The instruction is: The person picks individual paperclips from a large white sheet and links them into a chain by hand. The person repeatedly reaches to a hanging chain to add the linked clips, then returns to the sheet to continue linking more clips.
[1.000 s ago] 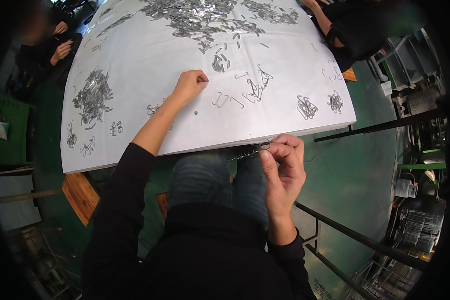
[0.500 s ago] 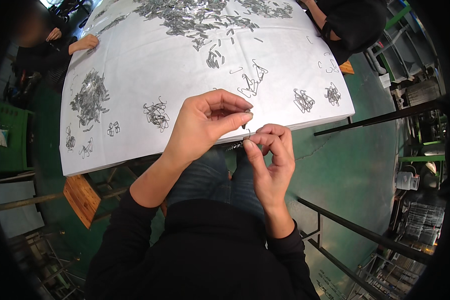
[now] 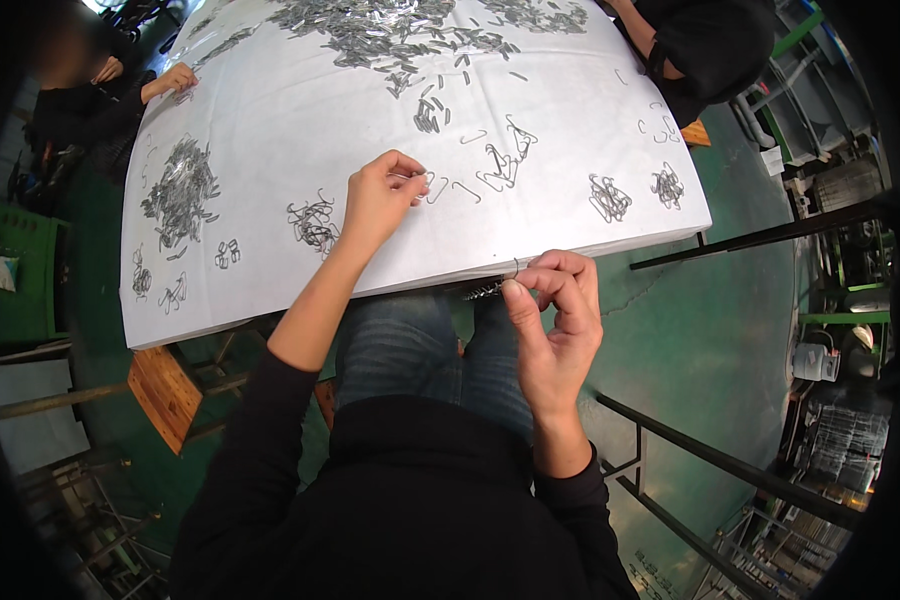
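Note:
My left hand (image 3: 382, 200) is over the white table, its thumb and fingers pinched at one side of a bent wire hook (image 3: 436, 189). Another wire hook (image 3: 465, 191) lies just right of it. Off the table's front edge, my right hand (image 3: 560, 315) is closed in a pinch, with the thin curved end of a metal hook (image 3: 517, 266) sticking up from its fingertips. Beside the right thumb, a row of small dark metal pieces (image 3: 484, 291) shows below the edge; what holds it is hidden. A loose cluster of hooks (image 3: 505, 160) lies beyond my hands.
Piles of hooks lie at left (image 3: 313, 222) and right (image 3: 608, 198). Flat grey metal strips form a left heap (image 3: 180, 190) and a large far heap (image 3: 380, 35). Two people work at the far corners. A wooden stool (image 3: 165, 395) stands at lower left.
My left hand has moved away from my right hand, left and farther over the table, to the wire hook. The right hand has shifted slightly right, still pinching its hook.

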Available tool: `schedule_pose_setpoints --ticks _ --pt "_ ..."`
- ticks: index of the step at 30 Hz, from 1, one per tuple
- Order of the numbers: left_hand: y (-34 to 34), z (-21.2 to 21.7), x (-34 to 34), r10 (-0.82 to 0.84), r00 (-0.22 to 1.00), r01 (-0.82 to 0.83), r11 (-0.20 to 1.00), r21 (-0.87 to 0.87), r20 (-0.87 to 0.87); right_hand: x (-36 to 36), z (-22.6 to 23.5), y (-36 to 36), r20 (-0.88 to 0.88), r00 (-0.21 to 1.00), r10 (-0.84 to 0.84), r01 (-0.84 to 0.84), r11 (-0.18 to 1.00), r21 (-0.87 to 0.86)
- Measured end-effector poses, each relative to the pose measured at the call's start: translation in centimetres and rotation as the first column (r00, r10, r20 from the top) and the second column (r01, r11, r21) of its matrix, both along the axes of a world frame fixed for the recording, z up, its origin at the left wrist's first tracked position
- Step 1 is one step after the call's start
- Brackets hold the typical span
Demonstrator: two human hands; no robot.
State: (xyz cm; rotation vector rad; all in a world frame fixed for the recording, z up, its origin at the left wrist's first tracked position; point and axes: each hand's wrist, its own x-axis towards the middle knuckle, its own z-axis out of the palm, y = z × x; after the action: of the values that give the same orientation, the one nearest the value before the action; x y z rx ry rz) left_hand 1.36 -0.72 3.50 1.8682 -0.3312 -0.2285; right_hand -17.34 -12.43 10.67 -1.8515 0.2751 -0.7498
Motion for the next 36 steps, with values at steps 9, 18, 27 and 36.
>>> schedule_pose_setpoints --ticks 9,18,27,36 --pt "1.6 -3.1 2.8 -0.483 0.75 -0.143 0.549 0.823 0.452 -0.4 -0.2 -0.3 0.005 1.0 -0.011 0.011 1.0 0.001" --pt "-0.5 7.2 -6.7 -0.359 0.908 0.257 0.884 -0.391 -0.215 -0.5 -0.1 -0.3 -0.012 1.0 -0.005 0.005 1.0 -0.017" --pt "-0.6 9.9 -9.1 -0.356 0.924 0.275 0.871 -0.407 -0.138 -0.2 0.3 -0.1 0.002 1.0 0.0 0.0 0.999 -0.053" --pt "0.4 9.1 -9.5 -0.252 0.937 0.319 0.899 -0.299 0.241 0.8 -0.6 -3.0 -0.063 0.985 0.158 -0.152 0.984 0.09"
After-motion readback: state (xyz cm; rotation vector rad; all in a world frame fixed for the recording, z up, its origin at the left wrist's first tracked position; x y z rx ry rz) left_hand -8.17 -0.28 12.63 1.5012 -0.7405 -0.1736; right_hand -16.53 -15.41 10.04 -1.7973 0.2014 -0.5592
